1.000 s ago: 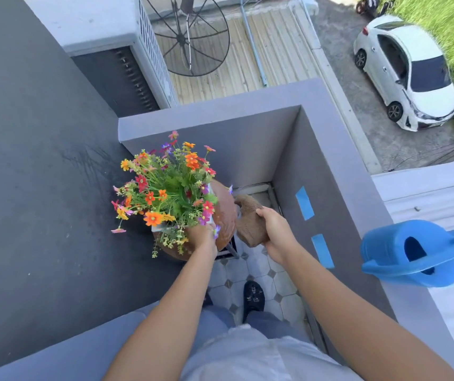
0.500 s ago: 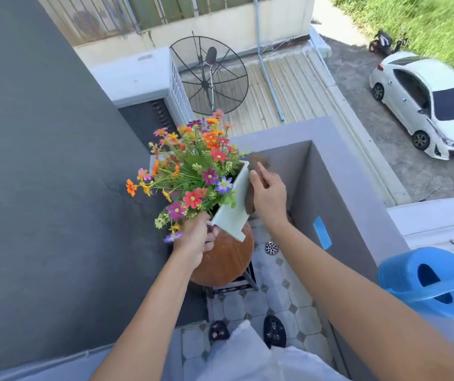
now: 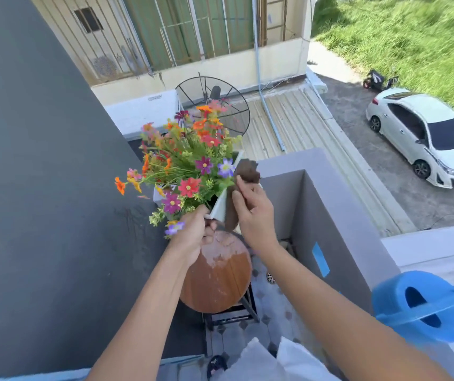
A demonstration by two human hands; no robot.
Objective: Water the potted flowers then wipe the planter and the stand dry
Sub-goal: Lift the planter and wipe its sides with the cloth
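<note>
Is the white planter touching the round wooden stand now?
Apart. The head view shows the left hand holding the white planter lifted, tilted, above the stand, whose wet top lies bare.

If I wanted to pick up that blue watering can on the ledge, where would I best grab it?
Probably by the flat handle band that arches across the top opening of the blue watering can. It stands clear of the body, so fingers could curl under it. Come from above, from the balcony side, since the can rests on the grey ledge at the person's right. The picture is blurred there, so the handle's exact shape is unsure.

No legible text, labels, brands or numbers anywhere.
</note>
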